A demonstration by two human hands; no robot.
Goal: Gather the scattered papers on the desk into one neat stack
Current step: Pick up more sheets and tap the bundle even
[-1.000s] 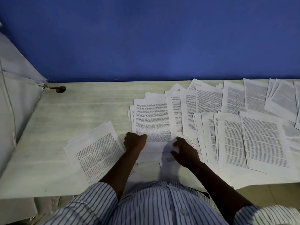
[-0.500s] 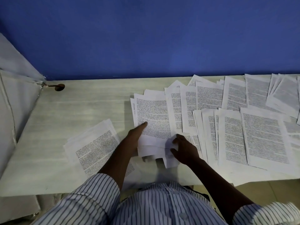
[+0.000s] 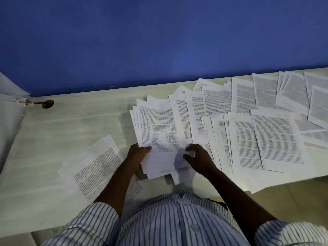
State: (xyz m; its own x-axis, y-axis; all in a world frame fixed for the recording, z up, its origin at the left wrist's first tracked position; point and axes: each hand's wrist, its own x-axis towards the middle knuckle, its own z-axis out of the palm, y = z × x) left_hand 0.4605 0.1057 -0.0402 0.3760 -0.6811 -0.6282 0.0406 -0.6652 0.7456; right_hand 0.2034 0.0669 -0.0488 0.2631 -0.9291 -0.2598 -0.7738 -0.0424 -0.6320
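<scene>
Right now my left hand (image 3: 137, 155) grips the lower left edge of a loose bundle of sheets (image 3: 158, 128) at the centre of the frame. The thumb lies across the top page; the other fingers are hidden underneath, so I cannot tell how they lie. I hold it that way so the pages are clamped from both faces and cannot slide apart. My right hand (image 3: 198, 160) is curled at the bundle's lower right, its fingertips (image 3: 190, 153) pinching what looks like a paper corner, I judge to draw stray edges into line. The bundle's near ends are uneven and stick out past one another toward the bottom of the frame, so it needs squaring.

A small pile (image 3: 95, 164) lies slanted at the lower left on the desk (image 3: 62, 130), just beside my left forearm; it looks like the start of the stack. The scattered papers (image 3: 266, 135) overlap across the right half of the frame, up to the blue wall (image 3: 159, 41), so most of the gathering seems yet to do.
</scene>
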